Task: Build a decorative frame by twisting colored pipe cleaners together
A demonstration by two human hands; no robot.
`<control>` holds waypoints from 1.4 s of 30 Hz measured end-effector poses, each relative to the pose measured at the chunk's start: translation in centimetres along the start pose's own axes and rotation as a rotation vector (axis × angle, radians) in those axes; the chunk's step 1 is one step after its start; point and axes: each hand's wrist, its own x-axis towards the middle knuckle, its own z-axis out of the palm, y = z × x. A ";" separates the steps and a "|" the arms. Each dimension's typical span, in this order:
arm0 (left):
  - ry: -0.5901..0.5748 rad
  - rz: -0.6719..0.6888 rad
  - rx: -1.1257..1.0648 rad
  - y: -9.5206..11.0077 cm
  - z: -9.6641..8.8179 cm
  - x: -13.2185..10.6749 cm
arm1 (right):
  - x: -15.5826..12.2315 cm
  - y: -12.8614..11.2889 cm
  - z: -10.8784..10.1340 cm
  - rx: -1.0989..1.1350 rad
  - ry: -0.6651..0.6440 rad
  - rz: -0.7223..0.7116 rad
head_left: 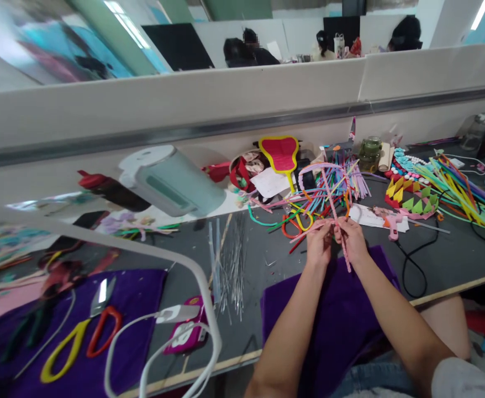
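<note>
Pink pipe cleaners (331,194) cross between my two hands above a purple cloth (333,315). My left hand (319,243) is closed on them, its thumb and fingers pinched near the crossing. Close beside it, my right hand (351,239) pinches the same pink strands, and one end hangs down below the fingers. Other pink lengths stick out to the left of my left hand. Just behind the hands lie scissors with yellow and orange handles (304,218) and a pile of coloured pipe cleaners (342,177).
A pink glue gun (393,224) with a black cord lies right of my hands. Thin metal wires (234,265) are spread to the left. Farther left are a pale green kettle (176,179), larger scissors (99,309) and a white cable (143,318). A low partition (226,105) runs behind.
</note>
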 end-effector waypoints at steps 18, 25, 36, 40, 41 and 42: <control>0.015 -0.185 0.025 1.4 -1.7 0.4 | -0.9 1.4 -0.1 -0.641 0.156 -0.405; -0.064 -0.212 -0.129 0.6 -2.4 1.0 | -0.9 1.2 0.4 -0.429 0.158 -0.240; 0.032 0.018 -0.077 0.7 -0.2 -0.4 | -0.7 1.6 -0.1 -0.607 0.213 -0.380; 0.059 0.112 -0.076 0.4 0.3 -1.0 | -0.8 1.7 -0.4 -0.796 0.219 -0.519; 0.038 0.114 -0.063 0.4 0.4 -1.1 | -0.8 1.8 -0.5 -0.819 0.220 -0.540; 0.015 0.109 -0.050 0.4 0.4 -1.1 | -0.9 1.8 -0.5 -0.836 0.220 -0.557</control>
